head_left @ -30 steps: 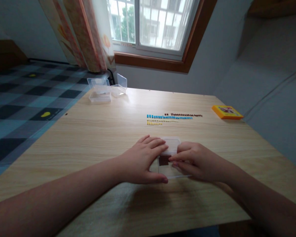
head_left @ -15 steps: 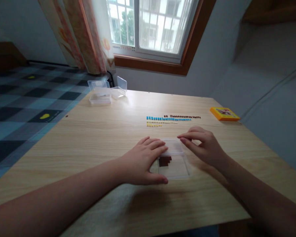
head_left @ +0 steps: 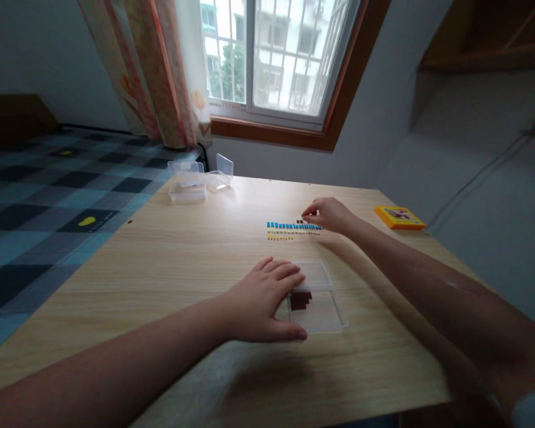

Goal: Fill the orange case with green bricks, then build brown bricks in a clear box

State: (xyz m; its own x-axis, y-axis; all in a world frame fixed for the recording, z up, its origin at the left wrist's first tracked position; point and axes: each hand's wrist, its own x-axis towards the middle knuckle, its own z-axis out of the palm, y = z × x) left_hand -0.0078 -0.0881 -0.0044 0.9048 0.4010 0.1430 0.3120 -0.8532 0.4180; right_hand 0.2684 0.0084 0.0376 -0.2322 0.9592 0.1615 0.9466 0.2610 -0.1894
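Note:
My left hand [head_left: 262, 300] lies flat on the wooden table [head_left: 182, 261], fingers spread, its fingertips and thumb against the left side of a small clear plastic box [head_left: 323, 306]. Several dark brown pieces [head_left: 300, 300] sit in a block inside that box. My right hand [head_left: 327, 214] is stretched far forward over rows of tiny pieces, its fingers pinched at the left end of the brown row [head_left: 300, 221]. Whether a piece is between the fingertips cannot be made out. A blue row [head_left: 285, 226] and a shorter yellow row [head_left: 280, 237] lie just in front of it.
Clear plastic boxes and lids [head_left: 188, 184] stand at the table's far left corner. A flat orange box [head_left: 399, 217] lies at the far right. A bed with a checked cover [head_left: 49, 196] runs along the left; a window and curtain are behind.
My right hand has left the clear box and reached forward to the rows of small pieces. My left hand has stayed beside the box. The camera has tilted up a little.

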